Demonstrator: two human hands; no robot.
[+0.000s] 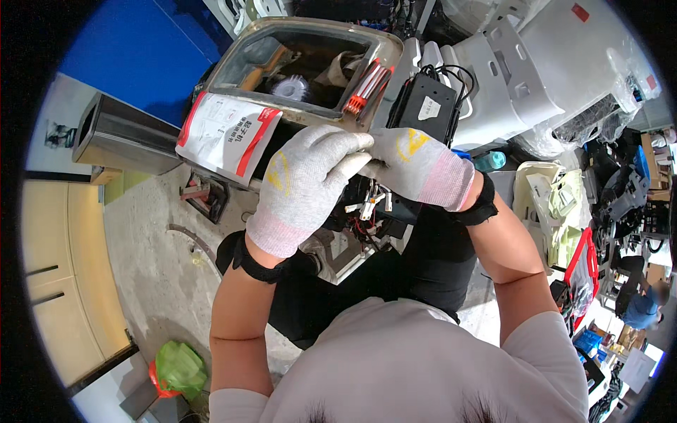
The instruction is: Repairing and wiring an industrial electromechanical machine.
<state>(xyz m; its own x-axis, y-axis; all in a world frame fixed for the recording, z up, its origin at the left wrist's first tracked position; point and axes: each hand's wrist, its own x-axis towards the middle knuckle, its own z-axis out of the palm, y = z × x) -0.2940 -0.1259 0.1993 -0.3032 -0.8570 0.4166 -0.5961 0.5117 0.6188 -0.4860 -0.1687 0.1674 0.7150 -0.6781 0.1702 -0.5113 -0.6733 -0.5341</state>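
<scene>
Holds gloved left hand (303,176) and right hand (412,155) together, narrowly curled, near white connectors (369,204); cannot tell their contents.

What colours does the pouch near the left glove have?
The pouch is mostly white with red bands, best seen in head view.

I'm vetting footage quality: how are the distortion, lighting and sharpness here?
Head view, distortion: the cabinet bows near the picture's left edge. Head view, lighting: the left hand and right hand are brightly lit, while the tub is dim inside. Head view, sharpness: both hands look fairly crisp; the distant person looks softer.
</scene>
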